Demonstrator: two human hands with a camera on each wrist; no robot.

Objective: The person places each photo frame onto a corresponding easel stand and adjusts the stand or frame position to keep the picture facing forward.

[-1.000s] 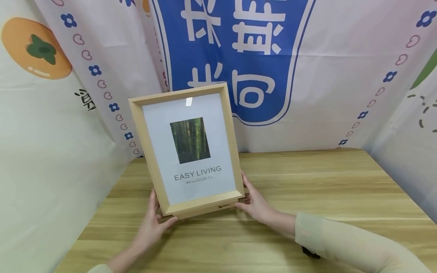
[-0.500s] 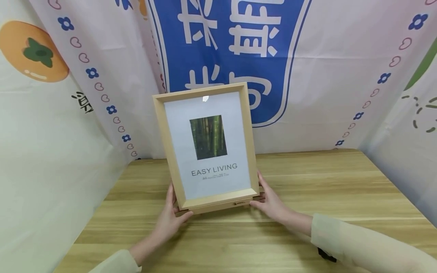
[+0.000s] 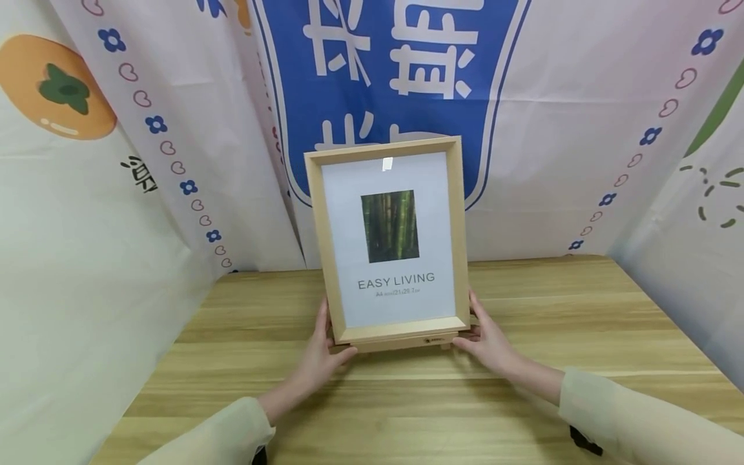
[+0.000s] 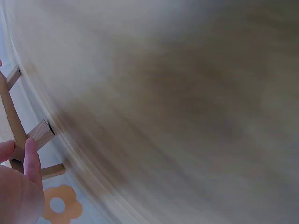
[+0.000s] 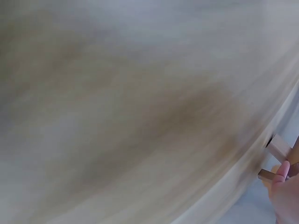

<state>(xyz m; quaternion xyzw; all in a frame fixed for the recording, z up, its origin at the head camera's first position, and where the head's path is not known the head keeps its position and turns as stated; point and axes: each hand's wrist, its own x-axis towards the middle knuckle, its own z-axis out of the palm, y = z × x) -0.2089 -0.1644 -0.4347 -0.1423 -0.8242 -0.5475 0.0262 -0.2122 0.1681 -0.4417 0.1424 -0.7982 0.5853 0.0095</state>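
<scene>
A light wooden picture frame (image 3: 393,232), with a small bamboo photo and "EASY LIVING" on its sheet, stands nearly upright in the head view, its top leaning back. Under its bottom edge runs the ledge of a small wooden easel (image 3: 401,343). My left hand (image 3: 325,352) grips the lower left corner, thumb in front of the ledge. At the lower right corner my right hand (image 3: 488,339) holds on the same way. Short easel legs (image 4: 41,134) show beside the left fingers in the left wrist view; another leg (image 5: 279,148) appears near the right hand in its wrist view.
The wood-grain table (image 3: 383,413) spreads around the frame on all sides. A printed cloth backdrop (image 3: 540,174) with a blue sign rises behind the back edge, and cloth walls (image 3: 87,258) stand at both sides.
Both hands have carried the picture frame and easel to the right along the table. The frame has turned from a leftward slant to nearly straight.
</scene>
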